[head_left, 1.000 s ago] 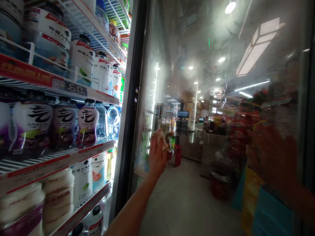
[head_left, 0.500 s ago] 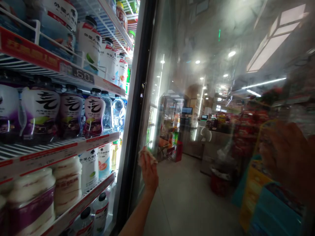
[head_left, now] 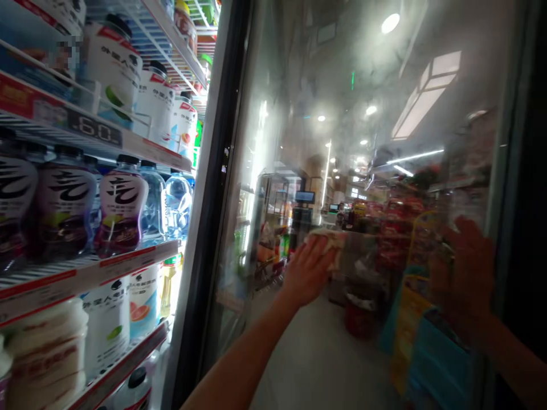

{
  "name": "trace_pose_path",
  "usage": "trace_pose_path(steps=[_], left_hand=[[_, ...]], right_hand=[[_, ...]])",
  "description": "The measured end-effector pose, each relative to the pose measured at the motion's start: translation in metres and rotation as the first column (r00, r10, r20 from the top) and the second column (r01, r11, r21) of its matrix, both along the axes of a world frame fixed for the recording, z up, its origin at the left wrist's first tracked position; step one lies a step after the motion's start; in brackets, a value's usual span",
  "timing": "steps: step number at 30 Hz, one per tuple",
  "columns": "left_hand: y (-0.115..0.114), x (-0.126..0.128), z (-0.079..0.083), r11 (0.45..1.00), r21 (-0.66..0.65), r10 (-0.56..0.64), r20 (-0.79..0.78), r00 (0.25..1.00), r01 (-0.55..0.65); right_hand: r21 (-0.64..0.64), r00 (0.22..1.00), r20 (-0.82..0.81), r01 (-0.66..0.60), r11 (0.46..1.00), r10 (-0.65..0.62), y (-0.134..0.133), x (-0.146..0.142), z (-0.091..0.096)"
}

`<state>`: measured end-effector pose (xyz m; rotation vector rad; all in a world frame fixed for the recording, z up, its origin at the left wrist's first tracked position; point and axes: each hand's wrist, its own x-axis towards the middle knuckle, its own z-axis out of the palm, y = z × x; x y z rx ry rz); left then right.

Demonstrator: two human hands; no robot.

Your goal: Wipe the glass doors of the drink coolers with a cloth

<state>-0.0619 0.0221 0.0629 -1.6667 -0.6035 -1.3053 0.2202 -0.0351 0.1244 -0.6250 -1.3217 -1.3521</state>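
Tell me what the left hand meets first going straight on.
Left hand with cloth points up-right along the glass door; looks free up to the door's right frame, depth unclear.

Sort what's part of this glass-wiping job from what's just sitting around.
Part of the job:
left hand
cloth
glass cooler door
right hand, against the glass

Just around:
purple-labelled bottled drinks
bottled water
white-labelled bottles

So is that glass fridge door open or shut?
Open: the glass door stands swung away, its dark edge beside bottle shelves that no glass covers.
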Motion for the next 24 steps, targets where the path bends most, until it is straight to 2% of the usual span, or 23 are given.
trace_pose_path(steps=[2, 3, 5, 6, 7, 10, 12, 14, 16, 18, 20, 22, 24], left_hand=[[0.011, -0.023, 0.021, 1.000, 0.017, -0.006, 0.268, 0.963, 0.002], [0.017, -0.033, 0.030, 1.000, 0.021, -0.012, 0.413, 0.911, 0.004], [0.022, -0.035, 0.043, 1.000, 0.026, -0.024, 0.561, 0.827, 0.011], [0.021, -0.026, 0.046, 1.000, 0.026, -0.025, 0.551, 0.834, 0.013], [0.017, -0.010, 0.047, 1.000, 0.026, -0.025, 0.487, 0.873, 0.014], [-0.005, 0.059, 0.038, 0.998, 0.052, -0.025, 0.099, 0.995, 0.019], [-0.017, 0.094, 0.032, 0.993, 0.114, -0.023, -0.169, 0.985, 0.043], [-0.020, 0.099, 0.036, 0.988, 0.143, -0.020, -0.282, 0.959, 0.063], [-0.012, 0.077, 0.051, 0.992, 0.112, -0.038, -0.187, 0.982, 0.059], [-0.001, 0.046, 0.071, 0.997, 0.052, -0.068, 0.128, 0.989, 0.062], [0.005, 0.031, 0.085, 0.997, 0.041, -0.081, 0.357, 0.930, 0.071], [0.000, 0.043, 0.084, 0.997, 0.042, -0.079, 0.378, 0.922, 0.069], [-0.013, 0.079, 0.068, 0.997, 0.039, -0.069, 0.230, 0.971, 0.062]], right_hand=[[-0.009, 0.999, -0.028, -0.027, 1.000, 0.027, -0.001, -0.003, -0.001], [-0.013, 0.999, -0.033, -0.035, 0.999, 0.034, -0.001, -0.005, -0.002], [-0.017, 0.999, -0.028, -0.046, 0.999, 0.045, -0.002, -0.008, -0.002], [-0.018, 0.998, -0.026, -0.052, 0.999, 0.051, -0.002, -0.008, -0.002], [-0.019, 0.998, -0.025, -0.059, 0.998, 0.058, -0.002, -0.009, -0.002], [-0.022, 0.996, -0.029, -0.084, 0.996, 0.083, 0.000, -0.007, -0.002], [-0.008, 0.992, -0.028, -0.125, 0.992, 0.125, -0.001, -0.005, -0.002], [-0.004, 0.982, -0.036, -0.184, 0.983, 0.184, -0.003, -0.004, -0.004], [-0.020, 0.967, -0.054, -0.249, 0.968, 0.248, -0.008, -0.003, -0.005], [-0.046, 0.953, -0.067, -0.300, 0.953, 0.297, -0.013, -0.004, -0.006], [-0.063, 0.940, -0.060, -0.340, 0.938, 0.336, -0.015, -0.004, -0.006], [-0.070, 0.927, -0.058, -0.375, 0.925, 0.371, -0.016, -0.004, -0.005], [-0.062, 0.912, -0.062, -0.409, 0.910, 0.406, -0.015, -0.003, -0.005]])
